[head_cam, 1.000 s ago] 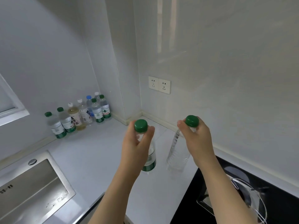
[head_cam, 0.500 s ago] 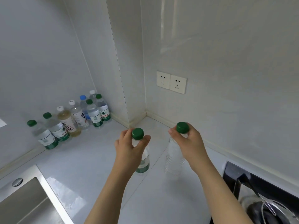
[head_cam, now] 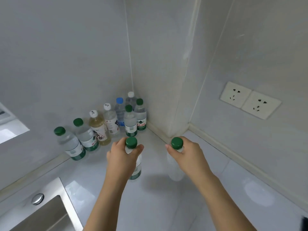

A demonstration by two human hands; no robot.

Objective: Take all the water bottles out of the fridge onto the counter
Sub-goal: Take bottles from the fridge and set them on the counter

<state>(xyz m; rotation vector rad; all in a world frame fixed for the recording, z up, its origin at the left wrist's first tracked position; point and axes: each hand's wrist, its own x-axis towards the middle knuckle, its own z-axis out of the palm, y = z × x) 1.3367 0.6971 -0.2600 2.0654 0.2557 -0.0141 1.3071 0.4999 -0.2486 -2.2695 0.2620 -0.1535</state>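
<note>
Though the left hand (head_cam: 124,157) hides much of its green-capped bottle (head_cam: 135,165) and the right hand (head_cam: 186,155) covers its clear bottle (head_cam: 173,170), fingers of both curl around the necks, above the white surface (head_cam: 158,197); eight bottles (head_cam: 103,125) crowd the wall corner, sink (head_cam: 38,212) cut off lower left

We read little here. Yellowish drink bottle (head_cam: 99,129): large dark Chinese characters on white label, one reads "水". Neighbouring white-capped bottle (head_cam: 111,120): dark characters on label, too blurred for us to read. Green-capped bottle by wall corner (head_cam: 140,116): red band with white characters, we make out "夫山", green triangle logo above. Second green-capped bottle from left (head_cam: 85,135): reddish letters, possibly "K", unclear. Remaining labels illegible.
</note>
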